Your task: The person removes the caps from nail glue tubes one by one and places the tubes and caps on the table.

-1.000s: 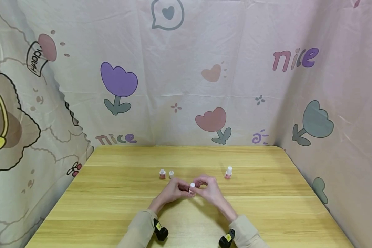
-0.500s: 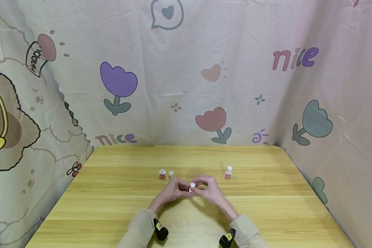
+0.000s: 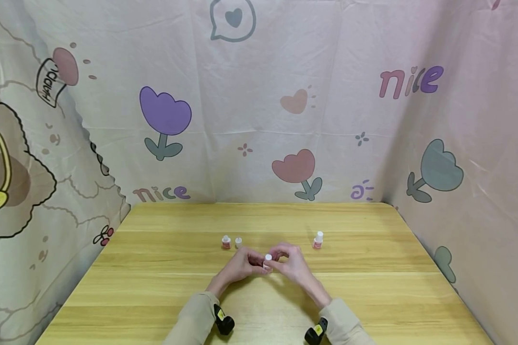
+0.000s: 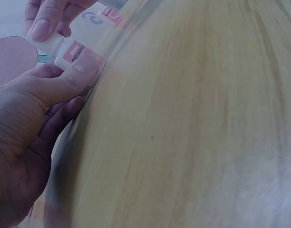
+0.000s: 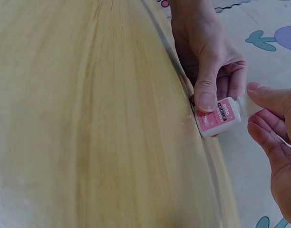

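Near the table's middle, my left hand [image 3: 241, 265] holds a small white bottle [image 3: 266, 268] with a pink label. Thumb and fingers grip the bottle's body, as the left wrist view shows with its label [image 4: 76, 51] partly under the thumb. From the other side my right hand [image 3: 294, 264] pinches the white cap [image 4: 49, 46] on top. Beyond the left hand stands a second pink-labelled bottle [image 3: 226, 242] with a short top. Next to it is a small whitish cap-like piece [image 3: 239, 243]. Farther right, a third bottle [image 3: 318, 240] stands upright with a tall white cap.
All of this is on a light wooden table [image 3: 155, 287]. A printed cloth [image 3: 241, 96] with flowers and hearts hangs behind it and along both sides. Black wrist cameras [image 3: 224, 322] sit at both sleeves.
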Demonstrator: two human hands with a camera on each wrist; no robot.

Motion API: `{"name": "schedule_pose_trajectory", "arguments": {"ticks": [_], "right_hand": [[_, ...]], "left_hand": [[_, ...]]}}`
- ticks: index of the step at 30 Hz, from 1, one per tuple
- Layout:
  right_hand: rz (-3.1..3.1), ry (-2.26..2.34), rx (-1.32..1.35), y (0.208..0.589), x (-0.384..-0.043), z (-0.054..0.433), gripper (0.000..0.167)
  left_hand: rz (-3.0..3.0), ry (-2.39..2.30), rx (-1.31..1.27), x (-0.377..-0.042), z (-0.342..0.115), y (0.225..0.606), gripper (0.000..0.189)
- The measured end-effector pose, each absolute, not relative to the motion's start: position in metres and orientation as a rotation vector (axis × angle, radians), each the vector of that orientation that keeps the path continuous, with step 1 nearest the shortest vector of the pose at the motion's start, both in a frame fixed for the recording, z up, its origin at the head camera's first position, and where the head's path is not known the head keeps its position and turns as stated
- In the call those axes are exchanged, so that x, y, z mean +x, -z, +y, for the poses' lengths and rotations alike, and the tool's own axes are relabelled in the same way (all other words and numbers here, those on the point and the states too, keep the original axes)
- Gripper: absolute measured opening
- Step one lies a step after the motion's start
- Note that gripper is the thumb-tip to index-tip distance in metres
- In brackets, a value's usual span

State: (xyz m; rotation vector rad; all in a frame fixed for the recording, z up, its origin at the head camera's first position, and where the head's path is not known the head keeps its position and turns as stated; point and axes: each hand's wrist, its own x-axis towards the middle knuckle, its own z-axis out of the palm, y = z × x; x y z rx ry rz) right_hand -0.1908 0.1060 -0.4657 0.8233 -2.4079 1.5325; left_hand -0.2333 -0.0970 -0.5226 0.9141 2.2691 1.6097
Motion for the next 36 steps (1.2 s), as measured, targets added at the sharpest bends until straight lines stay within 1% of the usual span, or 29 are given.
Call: {"name": "schedule_pose_trajectory", "arguments": {"ticks": [5,9,17,22,29,36], "right_hand": [[-2.369,-1.478,0.870,0.490,-0.204,0.107,0.013],[-2.341,-1.483,0.894,0.501,-0.210,0.109,0.015],[-2.390,-1.563,0.823,0.502,-0.210,0.112,0.019],[-2.390,-1.568,0.758,0.501,-0.210,0.111,0.016],[-2.322,-1.582,0.817,0.502,-0.210,0.110,0.014],[-2.334,-1.577,0.868,0.500,-0.209,0.110,0.016]], "left_hand": [[2.263,-1.620,0.918,-0.235,-0.097,0.525,0.019],[2.262,-1.618,0.911,-0.235,-0.097,0.524,0.019],[2.280,-1.603,0.906,-0.235,-0.097,0.524,0.019],[2.272,-1.597,0.902,-0.234,-0.097,0.524,0.021],[2.266,-1.600,0.905,-0.234,-0.096,0.523,0.021],[2.290,-1.586,0.911,-0.234,-0.096,0.523,0.019]]}}
